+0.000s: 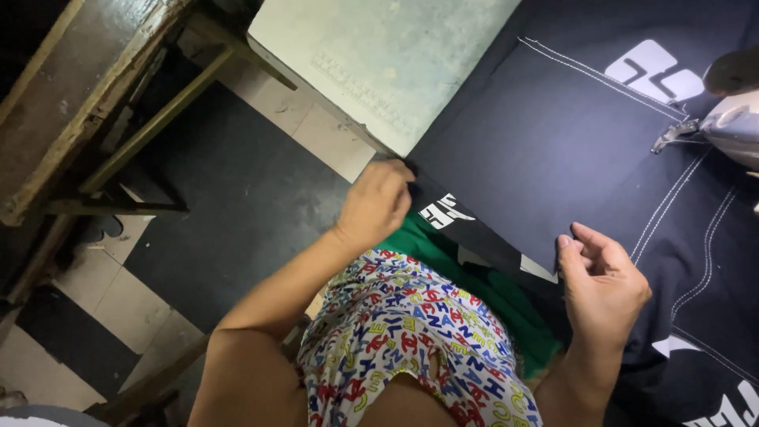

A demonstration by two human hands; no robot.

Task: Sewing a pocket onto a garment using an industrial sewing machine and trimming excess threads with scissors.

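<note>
Head view, looking down past the lap. Left hand [378, 204] is clenched on the near-left corner of a dark navy fabric panel with white topstitching and white printed shapes [545, 150], fingers curled over the edge where it leaves the pale, scuffed work table with a printed ruler strip [379, 55]. Right hand [602, 286] pinches the same near edge further right, thumb and forefinger closed on the cloth, other fingers loosely bent. Panel lies flat, spreading far and right from both hands; the held edge runs left-to-right and slightly nearer toward the right hand. Green cloth [474, 277] sits under that edge, over multicoloured letter-print shorts [411, 332]. Metal sewing-machine part [731, 126] at far right, nearer the right hand.
</note>
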